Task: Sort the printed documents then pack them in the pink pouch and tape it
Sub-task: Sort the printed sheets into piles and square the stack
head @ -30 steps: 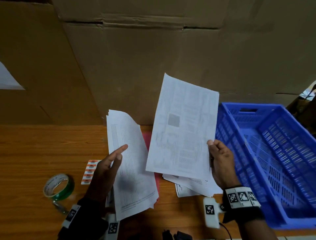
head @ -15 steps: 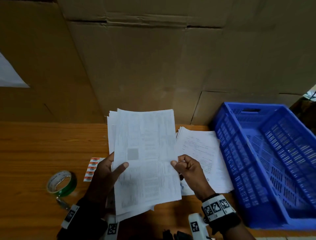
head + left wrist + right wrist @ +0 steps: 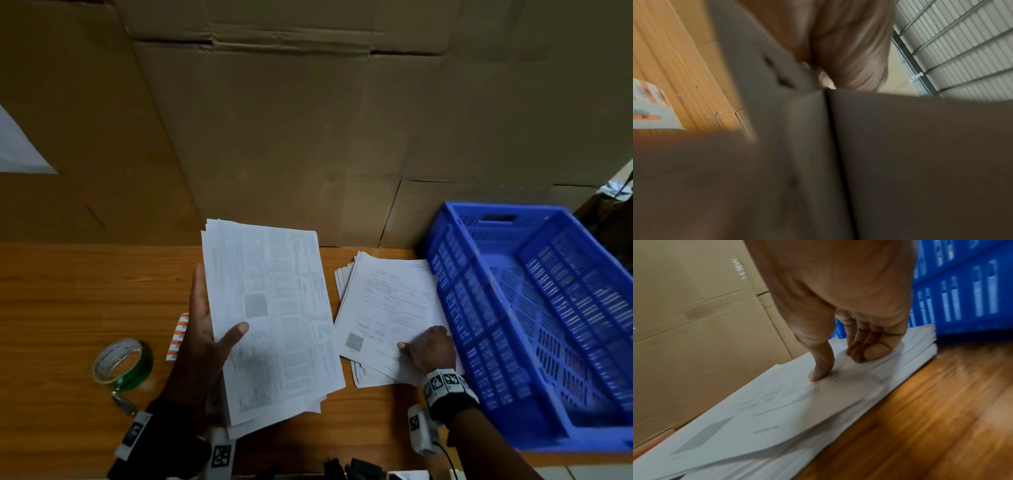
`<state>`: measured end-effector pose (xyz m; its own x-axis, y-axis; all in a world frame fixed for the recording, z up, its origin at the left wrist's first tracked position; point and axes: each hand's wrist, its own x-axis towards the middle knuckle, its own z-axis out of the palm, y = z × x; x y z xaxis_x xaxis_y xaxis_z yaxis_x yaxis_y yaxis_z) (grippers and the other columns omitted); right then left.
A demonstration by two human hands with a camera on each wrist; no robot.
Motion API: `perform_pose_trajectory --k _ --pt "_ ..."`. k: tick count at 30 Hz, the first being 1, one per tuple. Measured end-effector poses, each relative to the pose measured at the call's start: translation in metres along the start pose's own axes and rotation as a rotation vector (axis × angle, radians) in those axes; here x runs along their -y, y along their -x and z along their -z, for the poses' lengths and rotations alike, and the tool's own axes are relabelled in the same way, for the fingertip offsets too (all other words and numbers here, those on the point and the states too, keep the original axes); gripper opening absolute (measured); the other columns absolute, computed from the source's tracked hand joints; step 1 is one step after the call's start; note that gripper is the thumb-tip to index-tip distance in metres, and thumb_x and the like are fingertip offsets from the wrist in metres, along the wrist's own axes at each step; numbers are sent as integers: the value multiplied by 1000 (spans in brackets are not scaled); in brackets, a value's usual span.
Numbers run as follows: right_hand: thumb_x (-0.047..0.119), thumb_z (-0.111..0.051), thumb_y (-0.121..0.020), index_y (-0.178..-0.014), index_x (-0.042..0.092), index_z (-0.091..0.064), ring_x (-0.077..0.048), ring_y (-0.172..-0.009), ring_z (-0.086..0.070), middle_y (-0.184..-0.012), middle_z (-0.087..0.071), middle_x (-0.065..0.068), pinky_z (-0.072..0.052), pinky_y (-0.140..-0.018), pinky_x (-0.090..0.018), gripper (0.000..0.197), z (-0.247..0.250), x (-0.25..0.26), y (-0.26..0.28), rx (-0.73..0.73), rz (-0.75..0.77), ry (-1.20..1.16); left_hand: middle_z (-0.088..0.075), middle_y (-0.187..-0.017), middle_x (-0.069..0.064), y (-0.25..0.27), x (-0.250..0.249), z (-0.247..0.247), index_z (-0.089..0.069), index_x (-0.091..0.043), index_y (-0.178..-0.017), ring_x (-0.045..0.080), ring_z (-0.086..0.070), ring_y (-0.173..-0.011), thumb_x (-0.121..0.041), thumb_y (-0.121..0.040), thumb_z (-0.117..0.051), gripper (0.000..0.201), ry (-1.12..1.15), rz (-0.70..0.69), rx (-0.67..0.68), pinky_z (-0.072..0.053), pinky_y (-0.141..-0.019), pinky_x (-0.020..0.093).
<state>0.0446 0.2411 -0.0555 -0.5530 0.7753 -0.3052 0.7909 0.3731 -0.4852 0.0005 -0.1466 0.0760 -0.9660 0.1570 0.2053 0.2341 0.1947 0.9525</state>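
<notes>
My left hand [image 3: 205, 329] holds a stack of printed sheets [image 3: 274, 318] tilted above the table, with the thumb across the top page and the fingers behind. A second pile of printed sheets [image 3: 387, 308] lies flat on the table beside the crate. My right hand [image 3: 428, 349] is down on its near corner. In the right wrist view the thumb [image 3: 821, 369] and the curled fingertips [image 3: 865, 353] grip the top sheet [image 3: 777, 402], whose near edge lifts off the pile. The left wrist view is blurred, filled by the sheets' backs. A pinkish strip [image 3: 647, 449] shows beyond the pile; the pouch is otherwise hidden.
A green tape roll [image 3: 123, 359] lies on the wooden table [image 3: 68, 291] at the left, with an orange-and-white label strip [image 3: 180, 337] beside my left hand. A blue slatted crate [image 3: 534, 325] stands at the right. Cardboard boxes [image 3: 308, 137] wall off the back.
My right hand laid its raised sheet on the left hand's stack, then moved right and down onto the pile on the table. The left hand's stack has tilted flatter.
</notes>
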Motion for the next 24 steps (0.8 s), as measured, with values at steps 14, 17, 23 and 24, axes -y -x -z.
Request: perform_pose_trajectory --k 14,17,23,24 --pt "20 -87 -77 -101 10 -55 -22 -77 -55 -87 -57 -6 -52 -74 -36 41 15 -15 -7 32 -68 -158 -35 -140 -43 -2 9 -10 -14 -45 -150 -11 -42 -128 -38 -72 -71 97 52 -11 6 -41 -93 19" --pt "17 -86 -77 -100 9 -56 -19 -74 -56 -89 -61 -7 -54 -77 -39 39 13 -16 -4 -9 -16 -196 -34 -141 -42 -3 9 -9 -14 -44 -150 -13 -40 -129 -30 -75 -70 94 39 -12 2 -39 -95 20" --pt "25 -87 -75 -99 16 -63 -24 -90 -62 -102 -64 -5 -53 -80 -38 35 5 -19 7 -99 87 -117 -27 -148 -39 -2 14 -6 -13 -45 -151 -13 -34 -134 -47 -72 -69 97 0 -3 -11 -34 -105 32" --pt "24 -86 -76 -92 17 -63 -21 -85 -61 -97 -65 -4 -53 -79 -37 29 6 -19 7 -87 83 -133 -27 -149 -37 -2 15 -5 -13 -45 -151 -12 -33 -135 -49 -71 -68 98 -8 1 -10 -34 -106 35"
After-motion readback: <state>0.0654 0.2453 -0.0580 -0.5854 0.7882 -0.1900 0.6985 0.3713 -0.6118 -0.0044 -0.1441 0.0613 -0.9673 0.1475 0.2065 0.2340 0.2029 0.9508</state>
